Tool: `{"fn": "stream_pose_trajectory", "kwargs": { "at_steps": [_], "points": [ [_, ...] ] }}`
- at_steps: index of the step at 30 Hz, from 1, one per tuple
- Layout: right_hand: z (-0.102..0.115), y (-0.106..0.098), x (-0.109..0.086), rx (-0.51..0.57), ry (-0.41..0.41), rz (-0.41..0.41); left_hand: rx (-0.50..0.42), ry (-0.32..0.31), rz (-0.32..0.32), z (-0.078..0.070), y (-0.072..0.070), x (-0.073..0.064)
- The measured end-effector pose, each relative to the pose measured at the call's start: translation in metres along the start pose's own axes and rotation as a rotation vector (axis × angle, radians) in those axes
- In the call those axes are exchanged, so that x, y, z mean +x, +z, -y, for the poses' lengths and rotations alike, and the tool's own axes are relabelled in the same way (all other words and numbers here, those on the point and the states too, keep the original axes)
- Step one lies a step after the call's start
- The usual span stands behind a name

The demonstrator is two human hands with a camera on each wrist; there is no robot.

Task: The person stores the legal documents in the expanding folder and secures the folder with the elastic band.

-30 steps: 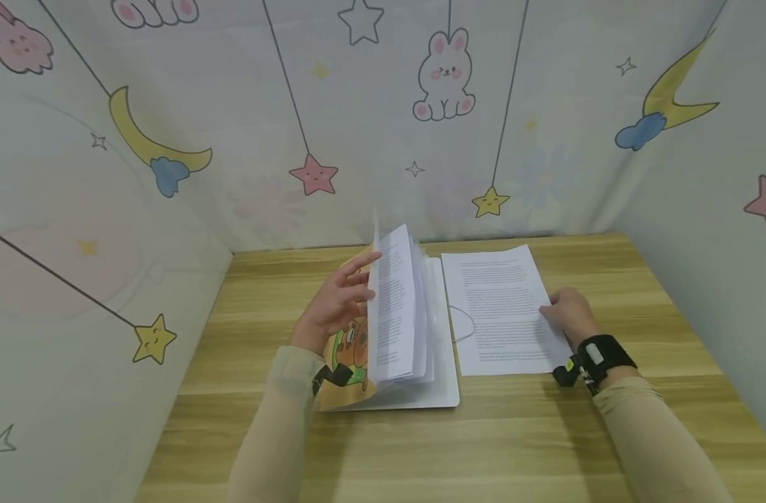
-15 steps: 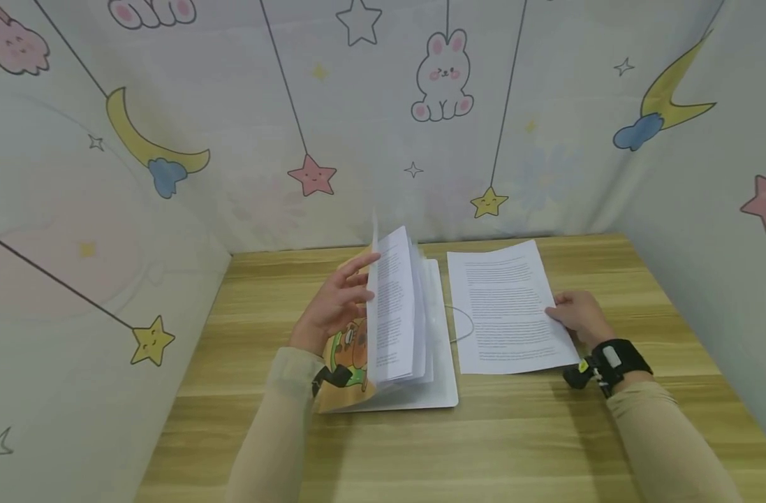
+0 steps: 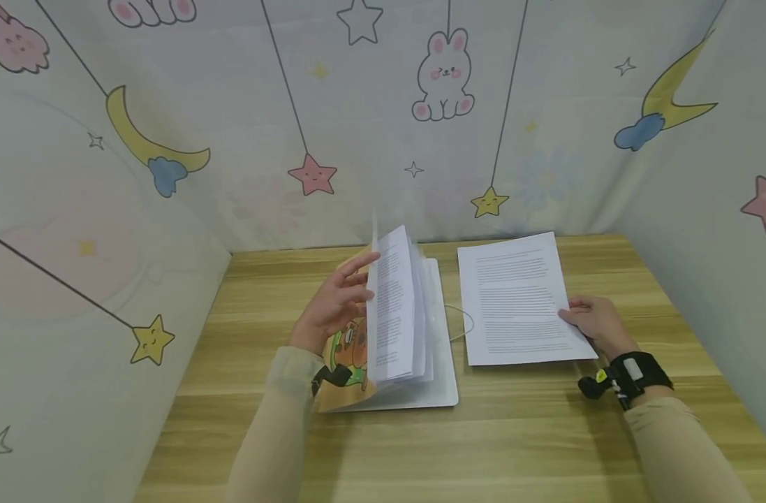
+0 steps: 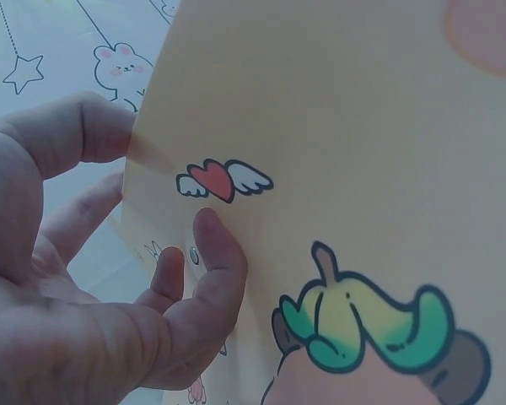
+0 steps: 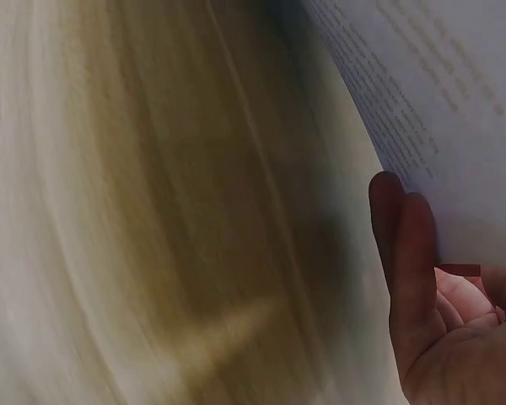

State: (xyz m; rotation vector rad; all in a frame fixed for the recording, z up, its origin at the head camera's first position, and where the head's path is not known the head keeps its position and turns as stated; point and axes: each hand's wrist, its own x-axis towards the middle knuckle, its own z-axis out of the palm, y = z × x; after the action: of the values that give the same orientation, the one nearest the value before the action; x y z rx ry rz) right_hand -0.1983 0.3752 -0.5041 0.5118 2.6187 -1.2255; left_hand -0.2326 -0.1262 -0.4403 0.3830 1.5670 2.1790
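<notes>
A folder with an orange cartoon-printed cover and several clear sleeves of printed pages lies half open left of centre. My left hand holds the upright cover and leaves by their free edge. In the left wrist view, some fingers curl on the cover's outer side and others reach its edge; what they touch behind it is hidden. Right of the folder, my right hand pinches a printed paper sheet by its right edge, thumb on top. The sheet tilts, with its lower right corner off the table.
The wooden table ends at a white cartoon-printed curtain behind and at both sides. A thin elastic loop sticks out from the folder's right edge toward the sheet.
My right hand has drawn the sheet to the right, away from the folder, and its right side has lifted. The left hand and folder have stayed in place.
</notes>
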Motion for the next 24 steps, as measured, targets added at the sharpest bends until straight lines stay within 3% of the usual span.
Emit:
{"fn": "stream_pose_trajectory", "kwargs": {
  "at_steps": [14,24],
  "points": [
    [-0.01,-0.019,-0.009,0.085,0.042,-0.056,0.011,-0.006,-0.004,-0.001,0.002,-0.001],
    [-0.003,-0.012,-0.01,0.132,0.04,-0.065,0.008,-0.005,-0.002,-0.001,0.001,-0.001]
  ]
}}
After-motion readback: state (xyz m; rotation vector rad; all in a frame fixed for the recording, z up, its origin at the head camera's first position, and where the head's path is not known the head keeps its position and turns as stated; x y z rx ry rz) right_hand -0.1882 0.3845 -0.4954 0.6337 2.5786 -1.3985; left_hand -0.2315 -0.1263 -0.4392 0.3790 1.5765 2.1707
